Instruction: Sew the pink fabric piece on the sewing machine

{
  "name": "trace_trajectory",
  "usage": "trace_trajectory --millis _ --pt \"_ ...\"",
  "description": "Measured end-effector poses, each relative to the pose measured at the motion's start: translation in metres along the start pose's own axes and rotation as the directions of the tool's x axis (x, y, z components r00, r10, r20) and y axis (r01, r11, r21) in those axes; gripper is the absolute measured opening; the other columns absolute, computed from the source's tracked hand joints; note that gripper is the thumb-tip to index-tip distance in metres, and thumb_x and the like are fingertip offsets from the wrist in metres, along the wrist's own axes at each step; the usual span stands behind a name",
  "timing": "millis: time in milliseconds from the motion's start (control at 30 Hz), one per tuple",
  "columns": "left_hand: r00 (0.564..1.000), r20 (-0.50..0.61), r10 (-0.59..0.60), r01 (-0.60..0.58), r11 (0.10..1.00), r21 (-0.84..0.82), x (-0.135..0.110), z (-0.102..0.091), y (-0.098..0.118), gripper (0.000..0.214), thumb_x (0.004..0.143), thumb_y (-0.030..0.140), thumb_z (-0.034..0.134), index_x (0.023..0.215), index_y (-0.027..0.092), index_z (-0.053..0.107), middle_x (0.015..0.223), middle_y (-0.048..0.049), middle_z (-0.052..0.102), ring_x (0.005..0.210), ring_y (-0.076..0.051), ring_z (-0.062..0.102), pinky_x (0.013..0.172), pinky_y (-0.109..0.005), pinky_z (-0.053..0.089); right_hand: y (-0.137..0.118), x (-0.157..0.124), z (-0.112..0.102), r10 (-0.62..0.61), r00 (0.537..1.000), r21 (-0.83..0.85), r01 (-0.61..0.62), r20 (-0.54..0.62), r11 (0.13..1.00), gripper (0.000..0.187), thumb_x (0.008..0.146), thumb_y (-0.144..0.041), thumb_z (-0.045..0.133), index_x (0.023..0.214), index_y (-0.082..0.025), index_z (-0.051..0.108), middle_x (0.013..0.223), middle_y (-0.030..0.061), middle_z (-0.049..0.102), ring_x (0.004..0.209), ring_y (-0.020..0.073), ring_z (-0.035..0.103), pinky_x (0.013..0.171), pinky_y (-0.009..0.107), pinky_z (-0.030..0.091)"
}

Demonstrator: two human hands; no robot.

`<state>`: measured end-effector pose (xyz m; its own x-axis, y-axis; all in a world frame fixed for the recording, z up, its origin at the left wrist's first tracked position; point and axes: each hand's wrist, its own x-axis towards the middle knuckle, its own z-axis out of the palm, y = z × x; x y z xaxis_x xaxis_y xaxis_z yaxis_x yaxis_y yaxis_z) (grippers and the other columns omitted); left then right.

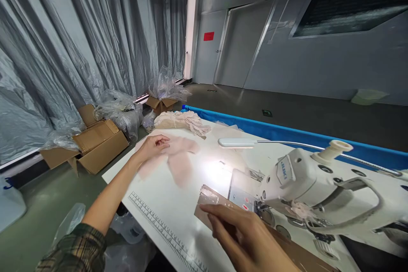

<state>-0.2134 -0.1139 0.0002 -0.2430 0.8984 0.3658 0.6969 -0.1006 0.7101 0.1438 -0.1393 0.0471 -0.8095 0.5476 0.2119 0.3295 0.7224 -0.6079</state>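
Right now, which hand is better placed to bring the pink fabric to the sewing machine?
Probably the left hand: it rests on the fabric. The right hand lies on the brown card by the machine.

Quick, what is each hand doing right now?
Left hand: fingers curled on pink cloth, grip unclear.
Right hand: open, resting flat on brown card.

Two hands: left hand [154, 144], right hand [245, 234]. One cardboard strip [204, 216] under the right fingers [219, 211]; one sewing machine [299, 178] and one lamp [237, 142] just beyond them. One lace pile [178, 120] beyond the left fingers [163, 139].
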Motion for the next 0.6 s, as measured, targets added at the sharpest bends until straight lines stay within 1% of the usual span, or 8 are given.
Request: trace_trajectory --millis 33,100,200,267,333,433,500,600 --pt "1.000 -0.006 -0.014 0.014 1.000 -0.025 0.000 0.001 -0.001 0.034 0.080 0.044 0.064 0.093 0.014 0.072 0.069 -0.0004 0.063 0.057 -0.010 0.047 0.054 -0.021 0.035 0.000 0.009 0.003 0.029 0.996 0.022 -0.031 0.080 0.999 0.040 0.098 -0.042 0.038 0.112 -0.023 0.071 0.085 0.0059 0.072 0.069 0.0183 0.066 0.066 0.029 0.052" --pt "0.999 -0.018 -0.043 0.041 0.997 -0.068 0.001 0.000 -0.006 0.036 0.079 0.047 0.064 0.084 0.013 0.070 0.065 0.0000 0.061 0.056 -0.010 0.045 0.053 -0.021 0.034 0.006 0.022 0.011 0.086 0.985 0.010 -0.089 0.148 0.996 0.044 0.098 -0.044 0.036 0.110 -0.022 0.071 0.083 0.0059 0.072 0.068 0.0195 0.064 0.065 0.031 0.050" --pt "0.997 -0.018 -0.073 0.070 0.988 -0.136 0.003 -0.005 -0.012 0.042 0.079 0.054 0.062 0.080 0.012 0.067 0.066 -0.0006 0.060 0.058 -0.010 0.047 0.055 -0.021 0.035 0.022 0.029 0.020 0.158 0.973 0.045 -0.168 0.165 0.985 0.043 0.095 -0.048 0.040 0.108 -0.021 0.072 0.082 0.0057 0.071 0.072 0.0212 0.064 0.066 0.032 0.049" --pt "0.997 -0.002 -0.083 0.082 0.980 -0.181 0.003 -0.008 -0.012 0.047 0.079 0.059 0.060 0.081 0.012 0.066 0.068 -0.0007 0.060 0.060 -0.011 0.048 0.056 -0.021 0.036 0.032 0.036 0.024 0.202 0.965 0.177 -0.231 0.170 0.957 0.044 0.094 -0.049 0.042 0.109 -0.019 0.071 0.078 0.0055 0.070 0.070 0.0203 0.063 0.066 0.032 0.049" --pt "0.996 0.030 -0.088 0.093 0.971 -0.220 0.003 -0.010 -0.010 0.050 0.078 0.062 0.060 0.080 0.012 0.065 0.068 -0.0007 0.059 0.061 -0.011 0.048 0.056 -0.021 0.036 0.035 0.053 0.027 0.268 0.950 0.368 -0.310 0.164 0.877 0.043 0.093 -0.047 0.047 0.110 -0.016 0.070 0.078 0.0060 0.069 0.067 0.0181 0.061 0.063 0.030 0.050" --pt "0.992 0.086 -0.091 0.111 0.958 -0.265 0.001 -0.012 -0.005 0.054 0.077 0.065 0.060 0.078 0.012 0.064 0.067 -0.0008 0.058 0.060 -0.011 0.048 0.054 -0.020 0.035 0.030 0.098 0.035 0.423 0.894 0.601 -0.421 0.147 0.680 0.031 0.090 -0.035 0.058 0.109 -0.013 0.070 0.097 0.0092 0.071 0.067 0.0144 0.062 0.056 0.024 0.050" --pt "0.989 0.111 -0.095 0.123 0.951 -0.282 -0.001 -0.013 -0.002 0.055 0.077 0.067 0.060 0.077 0.012 0.064 0.065 -0.0001 0.056 0.058 -0.010 0.046 0.052 -0.020 0.032 0.023 0.133 0.042 0.489 0.861 0.721 -0.427 0.140 0.545 0.024 0.089 -0.027 0.063 0.106 -0.011 0.070 0.092 0.0093 0.071 0.063 0.0123 0.062 0.054 0.022 0.049" --pt "0.986 0.125 -0.107 0.140 0.946 -0.291 -0.001 -0.015 -0.002 0.055 0.077 0.066 0.061 0.075 0.011 0.064 0.063 0.0005 0.054 0.058 -0.010 0.045 0.051 -0.020 0.031 0.013 0.176 0.057 0.497 0.845 0.762 -0.451 0.197 0.465 0.017 0.091 -0.025 0.062 0.094 -0.010 0.070 0.084 0.0093 0.069 0.066 0.0130 0.064 0.049 0.019 0.049"
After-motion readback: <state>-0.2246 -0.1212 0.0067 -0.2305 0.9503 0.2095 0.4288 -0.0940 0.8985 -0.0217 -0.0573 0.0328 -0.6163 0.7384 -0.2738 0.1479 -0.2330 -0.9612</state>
